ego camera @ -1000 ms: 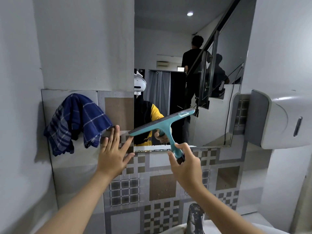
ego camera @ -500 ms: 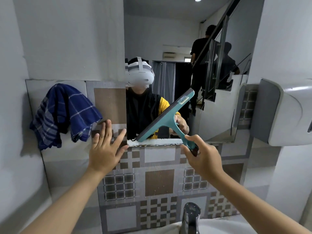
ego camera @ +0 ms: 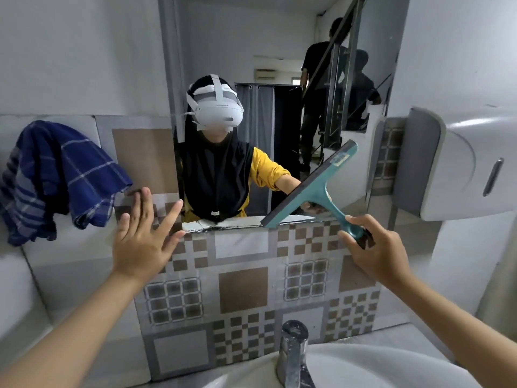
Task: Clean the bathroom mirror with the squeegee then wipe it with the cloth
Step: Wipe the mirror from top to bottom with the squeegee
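Observation:
The wall mirror [ego camera: 279, 51] hangs above patterned tiles and reflects a person wearing a white headset. A teal squeegee [ego camera: 313, 186] lies tilted against the mirror's lower right part, its blade running from the bottom edge up to the right. My right hand [ego camera: 375, 253] grips its handle from below. My left hand [ego camera: 145, 236] is flat with fingers spread on the tiles by the mirror's lower left corner. A blue checked cloth [ego camera: 58, 175] hangs on the wall at the left, just beyond my left fingertips.
A white and grey dispenser [ego camera: 458, 163] juts from the right wall beside the mirror. A chrome tap [ego camera: 293, 354] and the white basin rim [ego camera: 363, 362] sit below, near the bottom edge. Two people on a staircase show in the mirror's reflection.
The squeegee has shifted right along the mirror's bottom edge and tilted steeper. My view has moved so the mirror sits more centred. The left hand stays pressed on the tiles.

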Motion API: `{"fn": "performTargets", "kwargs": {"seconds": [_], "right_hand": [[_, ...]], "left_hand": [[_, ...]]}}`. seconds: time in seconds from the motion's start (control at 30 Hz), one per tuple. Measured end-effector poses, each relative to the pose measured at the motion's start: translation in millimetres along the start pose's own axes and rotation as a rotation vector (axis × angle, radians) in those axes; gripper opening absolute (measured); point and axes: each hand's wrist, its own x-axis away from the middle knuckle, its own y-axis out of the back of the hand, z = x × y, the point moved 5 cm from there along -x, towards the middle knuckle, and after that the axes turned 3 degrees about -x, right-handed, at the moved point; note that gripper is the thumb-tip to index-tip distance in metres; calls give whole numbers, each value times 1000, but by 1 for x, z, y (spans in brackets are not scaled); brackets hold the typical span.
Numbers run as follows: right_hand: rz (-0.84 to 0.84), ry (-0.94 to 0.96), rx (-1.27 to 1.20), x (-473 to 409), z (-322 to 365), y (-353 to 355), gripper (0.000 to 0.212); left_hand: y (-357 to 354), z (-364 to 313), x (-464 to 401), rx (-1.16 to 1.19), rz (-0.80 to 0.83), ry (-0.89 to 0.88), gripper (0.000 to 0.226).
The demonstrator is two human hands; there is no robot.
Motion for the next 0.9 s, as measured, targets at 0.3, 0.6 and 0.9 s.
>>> {"fn": "performTargets", "kwargs": {"seconds": [0.3,0.6,0.9], "right_hand": [[51,-176,-99,21,-28,16,26],[0,-510,-416,51,-11,-6,20],[-173,-745,-628,60,26,-25,16]], "left_hand": [[1,-1,0,3,-5,-6,60],[2,-1,0,60,0,0,58],[2,0,1,128,28,18,56]]}}
